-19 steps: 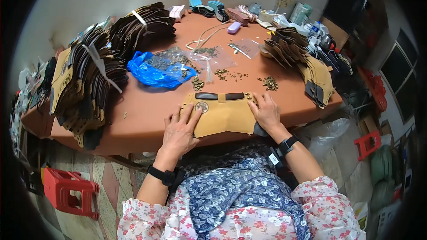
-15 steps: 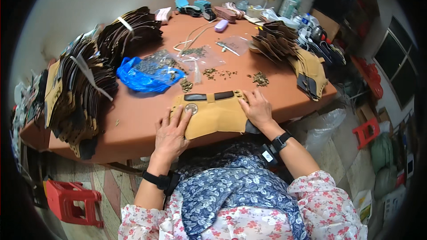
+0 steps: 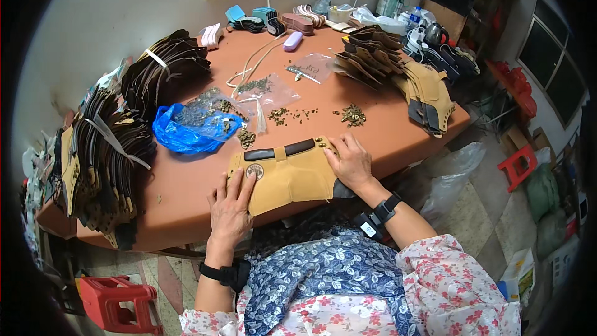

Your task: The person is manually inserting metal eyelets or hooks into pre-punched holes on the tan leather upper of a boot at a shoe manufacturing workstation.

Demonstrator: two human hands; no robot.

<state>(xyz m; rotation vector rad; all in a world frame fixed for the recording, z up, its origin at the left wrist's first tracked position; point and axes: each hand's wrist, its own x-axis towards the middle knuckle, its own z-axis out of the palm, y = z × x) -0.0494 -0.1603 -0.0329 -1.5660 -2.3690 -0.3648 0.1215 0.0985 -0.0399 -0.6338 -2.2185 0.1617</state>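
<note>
the tan leather piece (image 3: pixel 289 183) lies at the near edge of the surface (image 3: pixel 180 196). the left hand (image 3: pixel 231 210) is spread flat on it; the right hand (image 3: pixel 350 163) bends over its other end, grip unclear. studs (image 3: pixel 320 145) look set at its upper right corner; loose studs (image 3: pixel 353 116) lie unfitted beyond.

Matt, leathery tan panel (image 3: pixel 289 182) here, and there's a glossy dark-brown strip (image 3: pixel 300 146), brassy metal fittings (image 3: pixel 354 116), crinkly, shiny blue plastic bag (image 3: pixel 180 140), smooth terracotta tabletop (image 3: pixel 186 193)
</note>
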